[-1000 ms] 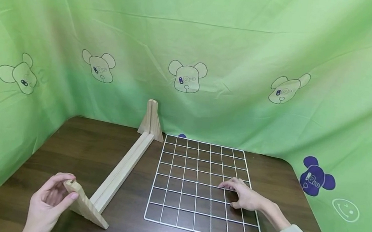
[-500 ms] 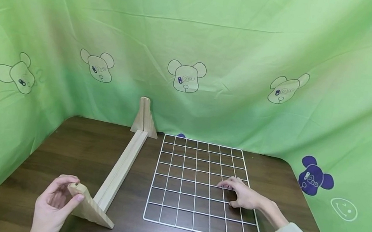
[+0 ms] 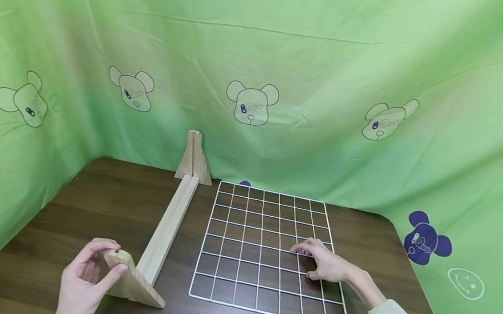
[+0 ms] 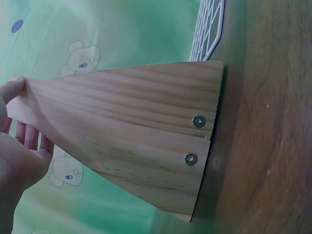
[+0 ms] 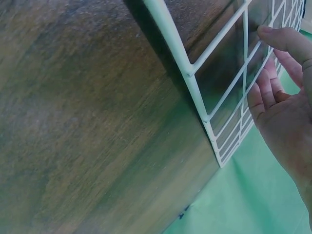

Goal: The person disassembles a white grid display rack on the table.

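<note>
On the left of the head view stands a pale wooden stand (image 3: pixel 167 231): a long grooved bar joins two tapered upright end pieces. My left hand (image 3: pixel 83 283) pinches the top of the near end piece (image 3: pixel 135 278), thumb on one face and fingers over the tip. The left wrist view shows two screw heads (image 4: pixel 195 141) near that piece's base. Flat on the table lies a white wire grid panel (image 3: pixel 247 262), just right of the stand. Over the panel's right half, my right hand (image 3: pixel 325 262) has its fingers and thumb curled at the wires.
A dark brown wooden table (image 3: pixel 107 201) carries everything. Behind and beside it hangs a green curtain (image 3: pixel 324 39) printed with bear heads. The far end piece (image 3: pixel 195 159) stands near the table's back edge.
First the stand's far end swung left; since then its near end has come right, toward the panel, with my left hand. The grid panel has shifted slightly left with my right hand.
</note>
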Motion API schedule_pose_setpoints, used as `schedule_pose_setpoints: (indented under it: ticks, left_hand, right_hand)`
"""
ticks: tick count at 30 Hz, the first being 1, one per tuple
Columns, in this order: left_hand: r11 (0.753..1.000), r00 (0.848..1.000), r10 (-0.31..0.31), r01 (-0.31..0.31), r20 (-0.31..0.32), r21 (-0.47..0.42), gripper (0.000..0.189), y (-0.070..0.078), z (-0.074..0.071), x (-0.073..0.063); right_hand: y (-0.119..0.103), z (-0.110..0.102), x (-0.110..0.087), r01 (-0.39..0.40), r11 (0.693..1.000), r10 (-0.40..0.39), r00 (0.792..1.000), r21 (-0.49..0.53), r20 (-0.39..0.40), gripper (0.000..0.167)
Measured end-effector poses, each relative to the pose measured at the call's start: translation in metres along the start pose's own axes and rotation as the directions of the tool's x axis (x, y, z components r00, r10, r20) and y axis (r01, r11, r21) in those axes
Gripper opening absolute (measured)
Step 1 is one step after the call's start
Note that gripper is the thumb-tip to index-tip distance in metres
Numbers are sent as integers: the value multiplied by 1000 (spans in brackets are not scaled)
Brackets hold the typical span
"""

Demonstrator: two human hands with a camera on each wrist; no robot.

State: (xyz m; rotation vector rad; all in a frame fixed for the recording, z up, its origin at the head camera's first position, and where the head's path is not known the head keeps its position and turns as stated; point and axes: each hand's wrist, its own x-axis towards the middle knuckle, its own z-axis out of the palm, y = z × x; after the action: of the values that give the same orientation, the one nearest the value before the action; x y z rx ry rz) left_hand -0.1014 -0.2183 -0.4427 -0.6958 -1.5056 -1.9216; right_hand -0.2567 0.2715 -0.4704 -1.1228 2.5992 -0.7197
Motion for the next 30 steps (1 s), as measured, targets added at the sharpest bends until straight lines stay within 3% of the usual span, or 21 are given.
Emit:
schedule_pose_setpoints:
  ticks: [20,30]
  left_hand:
    - [1000,1000,-9,9,4,9,45,-3,5,0]
    - [998,999,-45,46,-21,42,44,0,7,-1]
  right_hand:
    - [-3,-3,2,-46,999,45,998,27,37,61]
    - [2,1,4,-53,997,49,997,62,52,61]
